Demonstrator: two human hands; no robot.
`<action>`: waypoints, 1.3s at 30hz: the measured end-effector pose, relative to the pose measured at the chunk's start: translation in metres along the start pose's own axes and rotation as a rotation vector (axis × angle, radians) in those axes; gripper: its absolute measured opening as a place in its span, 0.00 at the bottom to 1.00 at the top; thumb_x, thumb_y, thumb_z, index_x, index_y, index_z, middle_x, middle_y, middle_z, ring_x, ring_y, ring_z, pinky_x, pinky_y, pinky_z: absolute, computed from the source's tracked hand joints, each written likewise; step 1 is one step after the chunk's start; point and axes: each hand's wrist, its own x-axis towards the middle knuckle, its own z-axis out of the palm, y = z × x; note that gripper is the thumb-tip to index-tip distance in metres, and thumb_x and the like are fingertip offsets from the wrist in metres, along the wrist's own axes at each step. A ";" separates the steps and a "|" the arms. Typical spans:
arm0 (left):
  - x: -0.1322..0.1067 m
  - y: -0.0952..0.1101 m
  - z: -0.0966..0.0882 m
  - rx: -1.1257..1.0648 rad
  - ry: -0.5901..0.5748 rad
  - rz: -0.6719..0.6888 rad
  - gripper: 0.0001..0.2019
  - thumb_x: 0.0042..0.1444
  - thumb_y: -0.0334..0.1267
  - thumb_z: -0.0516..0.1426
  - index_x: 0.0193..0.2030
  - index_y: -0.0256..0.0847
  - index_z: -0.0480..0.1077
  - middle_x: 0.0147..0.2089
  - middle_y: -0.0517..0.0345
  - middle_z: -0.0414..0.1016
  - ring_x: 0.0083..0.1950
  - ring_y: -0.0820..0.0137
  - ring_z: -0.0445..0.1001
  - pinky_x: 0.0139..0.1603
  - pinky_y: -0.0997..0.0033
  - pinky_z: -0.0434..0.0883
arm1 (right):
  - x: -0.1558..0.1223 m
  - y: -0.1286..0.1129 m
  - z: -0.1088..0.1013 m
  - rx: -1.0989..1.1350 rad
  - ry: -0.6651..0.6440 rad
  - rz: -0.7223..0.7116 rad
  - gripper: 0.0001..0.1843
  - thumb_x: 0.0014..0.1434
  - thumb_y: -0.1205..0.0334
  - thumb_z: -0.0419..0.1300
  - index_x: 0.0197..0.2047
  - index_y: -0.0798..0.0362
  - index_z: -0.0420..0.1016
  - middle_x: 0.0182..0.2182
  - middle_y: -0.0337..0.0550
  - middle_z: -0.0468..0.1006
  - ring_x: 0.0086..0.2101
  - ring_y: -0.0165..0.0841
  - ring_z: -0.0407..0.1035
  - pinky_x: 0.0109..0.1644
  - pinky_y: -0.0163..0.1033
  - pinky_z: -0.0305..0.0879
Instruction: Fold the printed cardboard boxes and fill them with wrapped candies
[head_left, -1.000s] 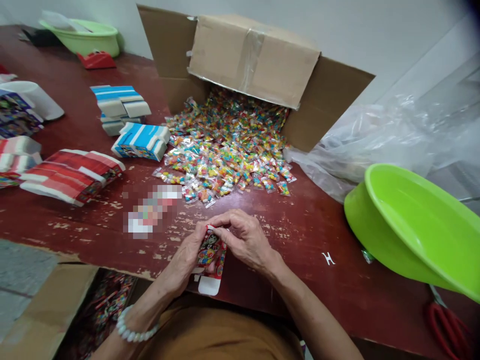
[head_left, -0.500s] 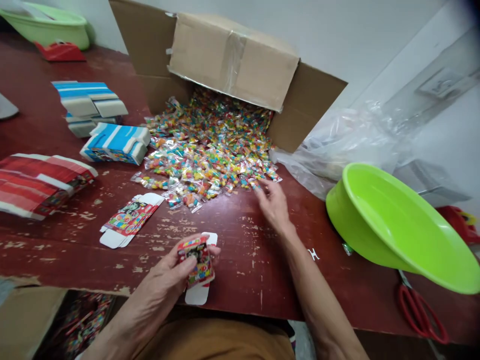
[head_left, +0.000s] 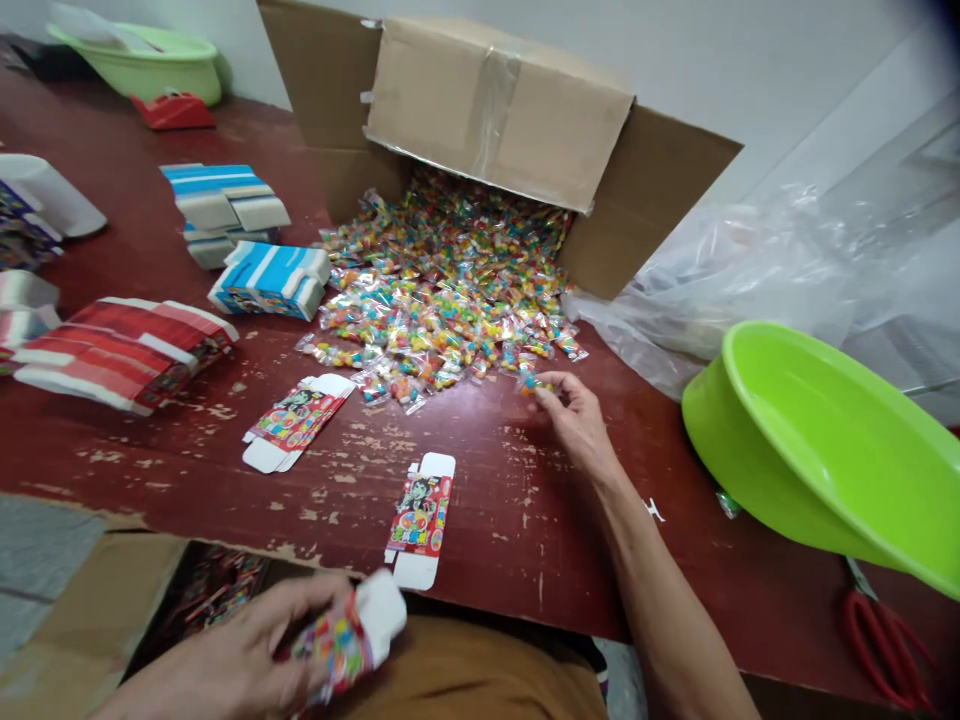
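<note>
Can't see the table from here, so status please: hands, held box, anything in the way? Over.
Left hand holds box, white flap out. Right hand pinches candy packet by the pile. Flat box between hands, possibly in the way.

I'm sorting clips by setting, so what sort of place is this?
Probably a small packing workshop: candy packets spill from a large carton, flattened printed boxes lie on the worn table, and the left hand holds another box.

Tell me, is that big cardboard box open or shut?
Open: the cardboard box has its side flaps spread wide, and candy packets spill out onto the table.
</note>
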 end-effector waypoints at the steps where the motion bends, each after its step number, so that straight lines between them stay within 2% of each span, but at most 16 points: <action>1: 0.002 0.010 0.005 -0.025 0.030 -0.005 0.21 0.46 0.49 0.69 0.48 0.50 0.77 0.38 0.55 0.82 0.34 0.63 0.76 0.31 0.69 0.73 | -0.013 -0.012 0.007 0.145 -0.147 -0.033 0.16 0.60 0.51 0.58 0.46 0.52 0.75 0.34 0.41 0.79 0.31 0.33 0.71 0.37 0.38 0.67; 3: 0.010 0.034 0.019 -0.085 0.012 0.060 0.21 0.53 0.49 0.65 0.52 0.46 0.74 0.39 0.52 0.82 0.33 0.63 0.77 0.32 0.69 0.72 | -0.039 -0.034 0.023 0.273 -0.335 -0.133 0.12 0.63 0.55 0.57 0.47 0.50 0.75 0.37 0.41 0.79 0.34 0.32 0.72 0.40 0.38 0.68; 7: 0.030 0.065 0.047 -0.117 -0.038 0.279 0.21 0.56 0.42 0.63 0.55 0.44 0.69 0.33 0.57 0.78 0.29 0.69 0.73 0.32 0.73 0.71 | -0.072 -0.059 0.052 0.374 -0.450 -0.220 0.14 0.63 0.62 0.59 0.53 0.47 0.72 0.36 0.38 0.76 0.34 0.30 0.72 0.41 0.37 0.70; 10: 0.039 0.068 0.059 -0.074 -0.003 0.300 0.20 0.54 0.39 0.62 0.55 0.44 0.68 0.31 0.60 0.77 0.27 0.70 0.70 0.29 0.73 0.70 | -0.074 -0.062 0.062 0.306 -0.434 -0.258 0.11 0.61 0.63 0.63 0.48 0.49 0.74 0.33 0.38 0.77 0.31 0.30 0.71 0.37 0.37 0.70; 14: 0.045 0.063 0.065 0.019 0.060 0.340 0.20 0.51 0.36 0.62 0.52 0.44 0.68 0.30 0.62 0.75 0.26 0.70 0.69 0.28 0.74 0.69 | -0.072 -0.067 0.060 0.157 -0.464 -0.398 0.03 0.62 0.64 0.63 0.40 0.49 0.78 0.33 0.39 0.79 0.33 0.31 0.72 0.39 0.38 0.70; 16: 0.046 0.063 0.069 -0.002 0.092 0.385 0.21 0.51 0.35 0.62 0.52 0.45 0.68 0.29 0.63 0.74 0.27 0.70 0.70 0.29 0.74 0.69 | -0.074 -0.071 0.058 0.137 -0.526 -0.490 0.04 0.64 0.64 0.62 0.40 0.48 0.80 0.34 0.40 0.80 0.35 0.32 0.73 0.43 0.40 0.70; 18: 0.046 0.066 0.073 -0.105 0.103 0.403 0.21 0.52 0.38 0.63 0.53 0.44 0.68 0.29 0.63 0.74 0.27 0.70 0.70 0.30 0.73 0.69 | -0.075 -0.073 0.057 0.149 -0.527 -0.517 0.07 0.66 0.62 0.59 0.42 0.47 0.81 0.37 0.42 0.80 0.39 0.33 0.73 0.48 0.42 0.70; 20: 0.045 0.071 0.077 -0.255 0.081 0.367 0.22 0.53 0.47 0.63 0.54 0.43 0.68 0.29 0.60 0.76 0.26 0.69 0.71 0.28 0.72 0.70 | -0.075 -0.072 0.057 0.209 -0.455 -0.428 0.09 0.67 0.61 0.58 0.45 0.47 0.81 0.42 0.44 0.78 0.43 0.34 0.72 0.50 0.43 0.69; 23: 0.043 0.077 0.082 -0.466 0.130 0.283 0.29 0.51 0.58 0.63 0.53 0.41 0.71 0.33 0.55 0.80 0.31 0.63 0.76 0.30 0.68 0.74 | -0.071 -0.063 0.060 0.386 -0.406 -0.127 0.11 0.63 0.55 0.63 0.46 0.48 0.79 0.39 0.42 0.77 0.38 0.33 0.71 0.44 0.40 0.70; 26: 0.044 0.079 0.084 -0.539 0.206 0.228 0.28 0.49 0.58 0.65 0.50 0.40 0.75 0.34 0.54 0.81 0.34 0.61 0.78 0.30 0.66 0.76 | -0.069 -0.055 0.064 0.557 -0.494 0.091 0.21 0.54 0.51 0.70 0.49 0.49 0.76 0.36 0.40 0.77 0.33 0.31 0.70 0.39 0.37 0.70; 29: 0.049 0.075 0.084 -0.485 0.197 0.238 0.23 0.48 0.53 0.67 0.45 0.38 0.77 0.31 0.55 0.80 0.28 0.65 0.76 0.26 0.69 0.75 | -0.072 -0.053 0.069 0.585 -0.631 0.125 0.26 0.51 0.51 0.73 0.51 0.49 0.76 0.38 0.40 0.78 0.32 0.30 0.70 0.37 0.36 0.70; 31: 0.052 0.074 0.084 -0.458 0.166 0.278 0.22 0.47 0.53 0.68 0.42 0.39 0.77 0.27 0.57 0.79 0.24 0.68 0.74 0.23 0.72 0.73 | -0.074 -0.052 0.072 0.552 -0.666 0.041 0.20 0.53 0.50 0.72 0.46 0.49 0.79 0.37 0.40 0.79 0.33 0.30 0.71 0.39 0.37 0.70; 34: 0.053 0.077 0.082 -0.464 0.101 0.294 0.21 0.47 0.53 0.68 0.42 0.40 0.76 0.26 0.58 0.78 0.22 0.69 0.73 0.20 0.74 0.71 | -0.077 -0.051 0.075 0.469 -0.489 -0.231 0.10 0.59 0.51 0.68 0.36 0.50 0.82 0.36 0.42 0.80 0.38 0.33 0.74 0.43 0.39 0.71; 36: 0.052 0.080 0.080 -0.509 0.046 0.229 0.23 0.48 0.55 0.68 0.43 0.41 0.74 0.26 0.57 0.78 0.21 0.68 0.73 0.20 0.73 0.71 | -0.079 -0.050 0.076 0.383 -0.378 -0.436 0.08 0.61 0.54 0.66 0.36 0.49 0.83 0.36 0.43 0.83 0.39 0.34 0.76 0.46 0.40 0.72; 37: 0.052 0.083 0.080 -0.541 0.017 0.185 0.25 0.49 0.58 0.67 0.45 0.41 0.74 0.26 0.57 0.78 0.20 0.68 0.73 0.19 0.72 0.71 | -0.080 -0.049 0.075 0.344 -0.372 -0.503 0.07 0.63 0.56 0.65 0.37 0.49 0.83 0.37 0.44 0.84 0.39 0.34 0.77 0.46 0.40 0.72; 39: 0.051 0.086 0.078 -0.597 -0.039 0.128 0.31 0.49 0.62 0.64 0.52 0.41 0.72 0.27 0.56 0.79 0.19 0.65 0.74 0.19 0.70 0.71 | -0.082 -0.051 0.074 0.298 -0.415 -0.530 0.07 0.64 0.59 0.64 0.39 0.49 0.84 0.38 0.44 0.85 0.40 0.34 0.78 0.47 0.41 0.73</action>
